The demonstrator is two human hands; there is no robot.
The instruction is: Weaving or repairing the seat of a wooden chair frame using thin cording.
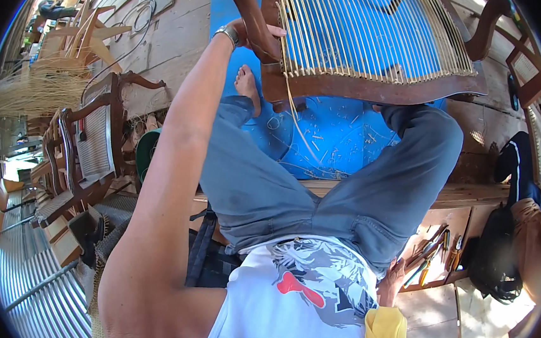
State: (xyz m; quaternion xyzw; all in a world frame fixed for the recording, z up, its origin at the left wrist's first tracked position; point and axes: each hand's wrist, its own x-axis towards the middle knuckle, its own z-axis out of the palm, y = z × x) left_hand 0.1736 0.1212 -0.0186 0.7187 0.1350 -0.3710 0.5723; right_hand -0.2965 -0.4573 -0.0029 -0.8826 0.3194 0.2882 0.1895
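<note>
A dark wooden chair frame [365,91] stands ahead of me, pale cane strands [370,34] strung in close rows across its seat opening. My left hand [248,34], arm stretched forward, wraps round the frame's left side by the arm post, its fingertips showing at the seat's edge. From the seat's near left corner a loose cane strand [297,117] dangles. Low beside my right hip is my right hand [392,277], partly hidden by my body and a yellow cloth [387,337]. Its fingers show too little to tell what they do.
Under the chair lies a blue sheet [330,135] littered with cane scraps. Several hand tools [432,255] lie right of my hip, near a black bag [496,269]. Another carved chair [94,142] and a heap of loose cane [32,87] are at left.
</note>
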